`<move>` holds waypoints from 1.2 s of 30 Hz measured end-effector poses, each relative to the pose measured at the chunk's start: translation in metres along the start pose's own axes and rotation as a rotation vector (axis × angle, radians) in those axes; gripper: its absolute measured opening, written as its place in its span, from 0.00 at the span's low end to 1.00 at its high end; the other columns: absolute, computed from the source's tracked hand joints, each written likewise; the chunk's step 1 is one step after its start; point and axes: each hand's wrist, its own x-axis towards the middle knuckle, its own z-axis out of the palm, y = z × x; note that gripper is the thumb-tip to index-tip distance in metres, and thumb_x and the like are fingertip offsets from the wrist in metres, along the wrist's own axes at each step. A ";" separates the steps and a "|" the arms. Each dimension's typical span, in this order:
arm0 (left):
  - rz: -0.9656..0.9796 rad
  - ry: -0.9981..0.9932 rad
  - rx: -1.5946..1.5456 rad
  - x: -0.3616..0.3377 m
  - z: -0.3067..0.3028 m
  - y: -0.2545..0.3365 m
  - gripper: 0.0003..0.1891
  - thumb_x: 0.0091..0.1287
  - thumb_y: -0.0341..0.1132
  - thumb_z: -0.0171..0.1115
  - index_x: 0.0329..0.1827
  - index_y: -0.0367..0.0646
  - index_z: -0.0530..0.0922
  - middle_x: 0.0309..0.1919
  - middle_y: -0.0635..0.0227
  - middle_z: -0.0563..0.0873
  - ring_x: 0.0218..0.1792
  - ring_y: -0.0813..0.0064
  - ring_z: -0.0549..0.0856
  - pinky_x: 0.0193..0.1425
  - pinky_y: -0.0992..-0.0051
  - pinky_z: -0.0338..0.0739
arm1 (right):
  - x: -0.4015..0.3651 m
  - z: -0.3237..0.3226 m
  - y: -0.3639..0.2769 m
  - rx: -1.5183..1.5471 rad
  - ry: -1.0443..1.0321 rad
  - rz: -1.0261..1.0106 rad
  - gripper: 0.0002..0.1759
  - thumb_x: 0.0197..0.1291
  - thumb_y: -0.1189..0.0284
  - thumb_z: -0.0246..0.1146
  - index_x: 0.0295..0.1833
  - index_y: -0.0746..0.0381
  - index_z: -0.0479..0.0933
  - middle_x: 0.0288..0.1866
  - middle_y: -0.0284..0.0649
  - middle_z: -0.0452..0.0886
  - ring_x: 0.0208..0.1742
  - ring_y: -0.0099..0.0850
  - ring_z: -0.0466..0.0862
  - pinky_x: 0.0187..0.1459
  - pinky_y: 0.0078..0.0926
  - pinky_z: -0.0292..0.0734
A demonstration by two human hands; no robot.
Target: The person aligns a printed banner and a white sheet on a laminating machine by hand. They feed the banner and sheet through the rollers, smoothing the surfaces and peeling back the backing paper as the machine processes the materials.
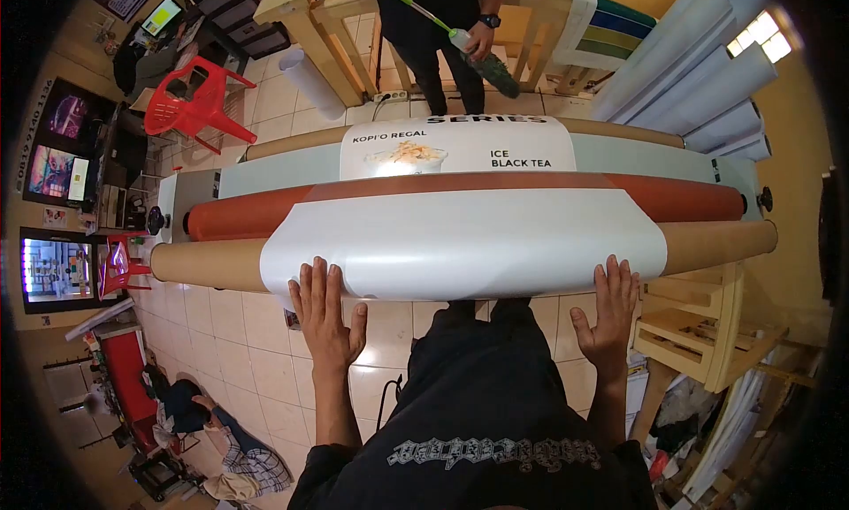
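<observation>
White glossy sheet material is wrapped around a long brown cardboard tube across the middle of the view. My left hand rests its fingertips on the sheet's lower left edge, fingers stretched out. On the lower right edge lie the spread fingers of my right hand. Both palms face the roll, and neither hand grips anything. Just behind it runs a red-orange roller. Beyond the roller, a printed sheet reads "ICE BLACK TEA".
A co-worker stands across the machine, holding a green-handled duster. Large white rolls lean at the right back. A red chair stands at the left, and a wooden frame at the right. Another person is at the lower left.
</observation>
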 end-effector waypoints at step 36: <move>0.192 -0.247 -0.164 0.111 0.011 0.094 0.25 0.69 0.55 0.59 0.41 0.36 0.82 0.41 0.53 0.88 0.46 0.56 0.86 0.50 0.63 0.78 | 0.106 -0.002 -0.047 -0.015 -0.024 -0.060 0.29 0.65 0.50 0.60 0.60 0.62 0.81 0.63 0.53 0.80 0.68 0.48 0.75 0.70 0.52 0.63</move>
